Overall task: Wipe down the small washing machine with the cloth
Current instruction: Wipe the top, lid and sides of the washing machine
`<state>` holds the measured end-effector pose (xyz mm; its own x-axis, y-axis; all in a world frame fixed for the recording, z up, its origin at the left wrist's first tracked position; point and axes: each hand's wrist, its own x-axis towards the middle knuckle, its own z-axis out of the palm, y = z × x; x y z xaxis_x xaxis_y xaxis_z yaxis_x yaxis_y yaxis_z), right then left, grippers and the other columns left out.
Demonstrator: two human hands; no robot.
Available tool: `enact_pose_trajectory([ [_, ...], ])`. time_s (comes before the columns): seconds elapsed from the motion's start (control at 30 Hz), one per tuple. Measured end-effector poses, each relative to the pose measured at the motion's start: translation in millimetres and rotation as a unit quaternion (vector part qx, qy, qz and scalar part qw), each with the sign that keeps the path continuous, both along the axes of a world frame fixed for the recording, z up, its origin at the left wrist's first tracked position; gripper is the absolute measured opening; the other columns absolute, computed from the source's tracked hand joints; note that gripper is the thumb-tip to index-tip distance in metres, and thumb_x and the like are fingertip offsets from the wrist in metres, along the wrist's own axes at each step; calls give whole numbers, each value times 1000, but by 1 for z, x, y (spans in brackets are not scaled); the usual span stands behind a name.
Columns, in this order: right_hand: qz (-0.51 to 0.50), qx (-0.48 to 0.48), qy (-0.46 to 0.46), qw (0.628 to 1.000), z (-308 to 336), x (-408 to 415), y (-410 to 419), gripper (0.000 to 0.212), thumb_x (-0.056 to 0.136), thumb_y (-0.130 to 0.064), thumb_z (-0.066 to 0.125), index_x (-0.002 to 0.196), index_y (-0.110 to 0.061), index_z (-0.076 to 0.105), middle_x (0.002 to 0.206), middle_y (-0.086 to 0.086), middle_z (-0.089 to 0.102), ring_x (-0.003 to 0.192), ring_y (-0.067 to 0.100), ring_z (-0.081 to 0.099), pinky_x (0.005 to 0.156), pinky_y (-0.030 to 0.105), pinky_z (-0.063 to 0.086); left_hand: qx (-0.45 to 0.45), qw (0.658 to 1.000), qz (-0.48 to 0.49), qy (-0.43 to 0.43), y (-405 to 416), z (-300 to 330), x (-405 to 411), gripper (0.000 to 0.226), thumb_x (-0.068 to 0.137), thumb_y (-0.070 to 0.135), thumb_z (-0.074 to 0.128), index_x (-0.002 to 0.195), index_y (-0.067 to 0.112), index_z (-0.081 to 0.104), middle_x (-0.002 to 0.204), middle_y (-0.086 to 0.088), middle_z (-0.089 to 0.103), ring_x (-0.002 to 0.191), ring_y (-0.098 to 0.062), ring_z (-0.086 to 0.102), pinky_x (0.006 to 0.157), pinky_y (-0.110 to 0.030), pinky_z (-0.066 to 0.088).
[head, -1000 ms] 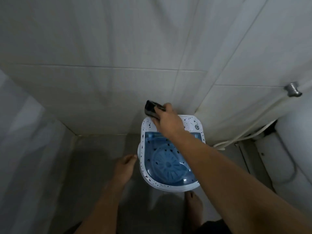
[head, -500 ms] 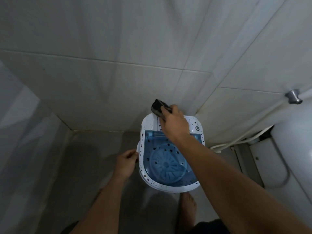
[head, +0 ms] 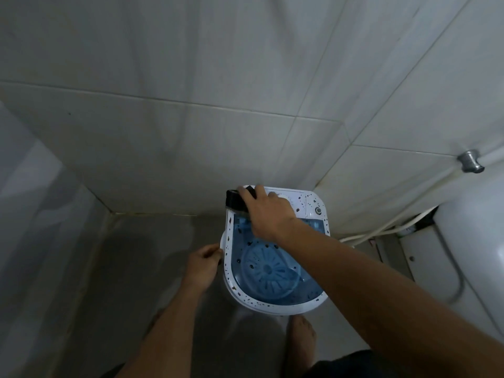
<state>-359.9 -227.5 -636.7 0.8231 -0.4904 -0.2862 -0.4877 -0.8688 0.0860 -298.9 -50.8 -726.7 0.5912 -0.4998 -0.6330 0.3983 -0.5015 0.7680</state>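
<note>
A small white washing machine with dark speckles and a clear blue lid stands on the floor in a tiled corner. My right hand presses a dark folded cloth onto the machine's back left corner, beside the control panel. My left hand grips the machine's left rim, fingers curled on the edge. A round knob sits at the panel's back right.
Tiled walls close in behind and to the right of the machine. A white hose runs along the wall base to the right, below a metal fitting. A white rounded fixture stands at right. My bare foot is just before the machine.
My right hand slid the cloth left and down onto the back left corner. My left hand moved from beside the machine to gripping its left rim.
</note>
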Motion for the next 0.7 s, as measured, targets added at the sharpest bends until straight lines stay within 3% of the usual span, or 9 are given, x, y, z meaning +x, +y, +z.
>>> enact_pose_trajectory([
  [0.17,-94,20,-76,993,3,14,-22,57,91,-33,56,143,-17,42,127,15,38,103,36,55,72,42,48,-3,1000,-3,-2,1,-1,0,19,95,17,61,92,33,71,100,1,76,98,-18,70,95,-44,54],
  [0.33,-76,13,-129,989,-17,-1,-16,63,96,-54,50,148,-21,38,128,15,42,107,33,55,80,46,57,-15,1000,0,-3,0,-1,0,20,95,15,60,91,31,71,101,0,76,97,-17,70,92,-40,54],
  [0.5,-5,5,-109,994,-22,-12,-11,54,102,-44,48,152,-24,39,140,16,43,119,34,51,90,49,55,-19,1000,-4,-6,0,-2,1,20,95,16,61,89,33,71,98,3,76,97,-17,70,94,-42,54],
  [0.63,-122,21,-141,982,-10,3,-27,42,102,-35,50,142,-22,50,123,15,55,111,34,55,84,46,55,-12,1000,-16,-11,1,-2,1,18,95,18,60,93,33,71,101,2,76,98,-18,70,97,-46,53],
  [0.7,-119,21,-158,980,-10,7,-19,41,102,-32,51,142,-23,50,123,15,55,110,34,55,85,46,54,-11,1000,-20,-14,1,-1,1,17,96,18,60,96,32,70,102,3,75,100,-18,69,98,-46,53],
])
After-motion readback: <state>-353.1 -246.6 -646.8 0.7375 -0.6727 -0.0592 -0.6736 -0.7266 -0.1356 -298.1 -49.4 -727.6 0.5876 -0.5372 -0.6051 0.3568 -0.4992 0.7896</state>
